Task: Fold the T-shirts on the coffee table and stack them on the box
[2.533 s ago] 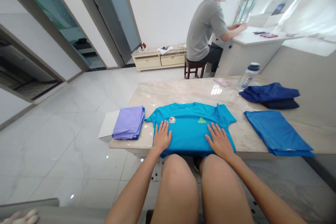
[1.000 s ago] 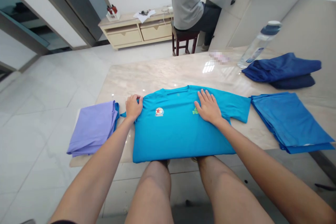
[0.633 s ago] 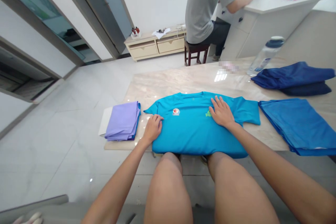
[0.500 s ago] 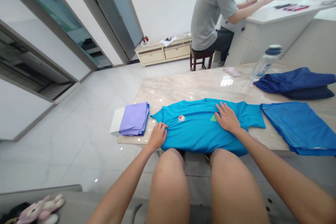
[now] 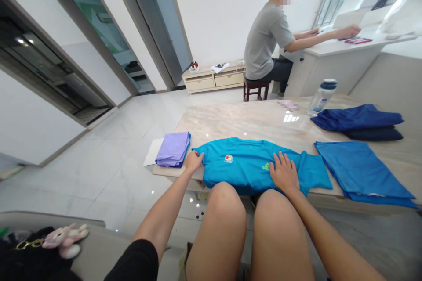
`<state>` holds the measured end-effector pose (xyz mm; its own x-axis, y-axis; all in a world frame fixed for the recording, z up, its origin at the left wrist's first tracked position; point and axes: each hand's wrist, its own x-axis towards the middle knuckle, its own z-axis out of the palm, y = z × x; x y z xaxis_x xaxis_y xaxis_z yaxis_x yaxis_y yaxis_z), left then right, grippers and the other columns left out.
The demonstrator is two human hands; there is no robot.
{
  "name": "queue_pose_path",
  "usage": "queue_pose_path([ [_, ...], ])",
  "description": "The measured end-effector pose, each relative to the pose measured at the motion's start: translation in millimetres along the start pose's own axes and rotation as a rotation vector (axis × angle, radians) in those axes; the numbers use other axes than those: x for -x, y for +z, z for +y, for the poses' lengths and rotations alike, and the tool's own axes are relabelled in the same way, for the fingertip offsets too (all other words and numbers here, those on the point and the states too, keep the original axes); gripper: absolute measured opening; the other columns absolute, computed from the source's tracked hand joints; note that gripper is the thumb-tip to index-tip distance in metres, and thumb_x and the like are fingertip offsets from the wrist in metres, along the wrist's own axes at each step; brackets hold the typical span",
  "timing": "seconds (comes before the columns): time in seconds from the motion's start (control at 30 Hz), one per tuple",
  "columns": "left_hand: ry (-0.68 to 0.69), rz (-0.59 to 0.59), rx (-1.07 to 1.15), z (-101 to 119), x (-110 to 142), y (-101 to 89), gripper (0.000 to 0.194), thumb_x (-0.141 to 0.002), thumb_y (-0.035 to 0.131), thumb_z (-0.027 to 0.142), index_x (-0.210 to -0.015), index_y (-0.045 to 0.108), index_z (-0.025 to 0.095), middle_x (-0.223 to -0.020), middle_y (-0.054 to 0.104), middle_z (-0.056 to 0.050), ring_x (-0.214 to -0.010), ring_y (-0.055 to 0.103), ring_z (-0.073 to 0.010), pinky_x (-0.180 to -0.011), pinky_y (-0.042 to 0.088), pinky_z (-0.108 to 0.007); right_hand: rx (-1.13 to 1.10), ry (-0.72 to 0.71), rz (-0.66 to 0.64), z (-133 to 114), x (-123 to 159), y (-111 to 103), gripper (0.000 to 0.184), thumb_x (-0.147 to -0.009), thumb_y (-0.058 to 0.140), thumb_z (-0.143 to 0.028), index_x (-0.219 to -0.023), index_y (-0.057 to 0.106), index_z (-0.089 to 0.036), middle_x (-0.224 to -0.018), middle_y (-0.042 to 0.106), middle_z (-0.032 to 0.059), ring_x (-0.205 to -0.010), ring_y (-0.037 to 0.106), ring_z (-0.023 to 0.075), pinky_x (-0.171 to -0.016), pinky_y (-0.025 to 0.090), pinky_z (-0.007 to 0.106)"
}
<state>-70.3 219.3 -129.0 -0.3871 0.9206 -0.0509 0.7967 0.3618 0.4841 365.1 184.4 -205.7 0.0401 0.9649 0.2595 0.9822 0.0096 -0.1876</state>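
Observation:
A turquoise T-shirt (image 5: 245,164) with a red badge and a green logo lies front up on the marble table (image 5: 240,118), its lower part hanging over the near edge above my knees. My left hand (image 5: 193,161) is closed on the shirt's left sleeve at the shoulder. My right hand (image 5: 284,173) lies flat on the shirt's right chest, fingers spread, beside the green logo. The right sleeve spreads out past that hand.
A folded lilac garment (image 5: 173,149) lies left of the shirt on a white sheet. Flat blue cloth (image 5: 358,171) and a dark blue pile (image 5: 358,119) lie right, with a water bottle (image 5: 319,97) behind. A person in grey (image 5: 265,41) sits at a white desk. A plush toy (image 5: 64,239) lies at lower left.
Both hands moved up from the shirt's lower front. The left hand closed on the left sleeve, and the right hand settled flat by the green logo. The view has lifted.

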Motion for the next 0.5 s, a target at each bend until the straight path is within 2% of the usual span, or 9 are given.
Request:
queue_pose_path([
  [0.1,-0.05,0.012,0.074,3,3,4.4,0.021,-0.095,0.07,0.037,-0.083,0.064,0.021,-0.097,0.077,-0.011,-0.105,0.074,-0.0288,-0.083,0.051,-0.032,-0.012,-0.006,0.002,-3,1,-2,0.066,-0.11,0.034,-0.037,-0.165,0.055,-0.009,-0.175,0.045,0.0208,-0.164,0.04,0.0366,-0.133,0.031,0.057],
  [0.2,-0.1,0.009,0.174,-7,15,1.1,0.018,-0.092,0.074,0.036,-0.089,0.065,0.02,-0.098,0.077,-0.009,-0.103,0.074,-0.0257,-0.082,0.054,-0.03,-0.027,0.002,0.014,-3,1,-4,0.066,-0.109,0.035,-0.037,-0.165,0.054,-0.008,-0.175,0.045,0.022,-0.164,0.039,0.0371,-0.133,0.029,0.058],
  [0.37,-0.252,-0.115,0.349,-32,40,-10.3,0.033,-0.086,0.085,0.046,-0.093,0.067,0.019,-0.086,0.078,-0.008,-0.081,0.078,-0.0232,-0.068,0.059,-0.029,-0.042,0.0,0.029,-5,1,-7,0.066,-0.11,0.032,-0.039,-0.162,0.056,-0.005,-0.173,0.047,0.0241,-0.163,0.039,0.039,-0.133,0.029,0.06],
  [0.5,-0.362,-0.177,0.366,-36,32,-17.5,0.04,-0.09,0.081,0.055,-0.088,0.069,0.018,-0.079,0.078,-0.013,-0.075,0.08,-0.0274,-0.064,0.059,-0.033,-0.047,-0.002,0.042,-5,1,-8,0.066,-0.109,0.034,-0.039,-0.161,0.057,-0.005,-0.172,0.049,0.0242,-0.162,0.04,0.0393,-0.133,0.029,0.06],
])
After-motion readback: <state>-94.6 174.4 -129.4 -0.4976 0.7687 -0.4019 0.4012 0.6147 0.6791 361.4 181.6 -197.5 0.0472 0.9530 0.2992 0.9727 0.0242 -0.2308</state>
